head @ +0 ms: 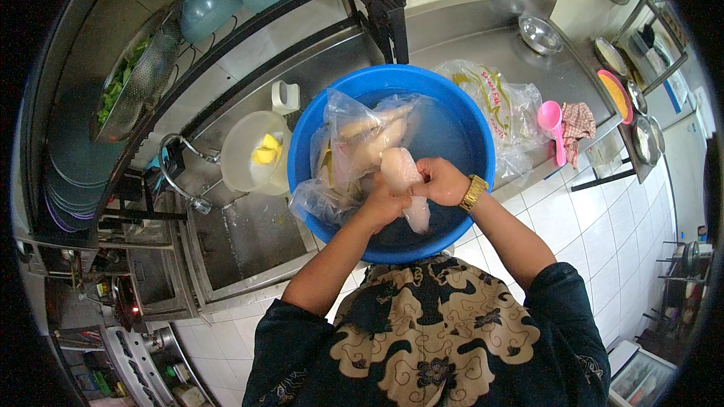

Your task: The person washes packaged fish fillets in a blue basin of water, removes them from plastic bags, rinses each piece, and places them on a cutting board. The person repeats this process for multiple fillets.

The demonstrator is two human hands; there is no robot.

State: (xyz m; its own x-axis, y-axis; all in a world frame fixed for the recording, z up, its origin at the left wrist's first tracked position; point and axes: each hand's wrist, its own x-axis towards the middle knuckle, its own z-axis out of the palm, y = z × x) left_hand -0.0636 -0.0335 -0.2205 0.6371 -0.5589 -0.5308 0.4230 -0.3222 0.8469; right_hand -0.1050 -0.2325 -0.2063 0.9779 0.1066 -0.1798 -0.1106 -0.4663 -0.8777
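Note:
A pale raw fillet (400, 169) is held between my two hands above a big blue plastic tub (298, 141). My left hand (387, 203) grips it from the left and below. From the right, the fingers of my right hand (445, 182) pinch its edge; a gold-coloured watch (474, 192) circles that wrist. The fillet's lower end hangs down over the water (447, 130). On the left side of the tub, a clear plastic bag (343, 118) holds more pale pieces (390, 133). Part of the bag drapes over the tub's rim.
A translucent container (232, 152) with yellow pieces (268, 150) stands left of the tub, near a curved faucet (175, 181). To the right lie an empty-looking plastic bag (509, 107) bearing writing, a pink scoop (551, 118) and a checked cloth (577, 124). A metal bowl (540, 35) sits farther back.

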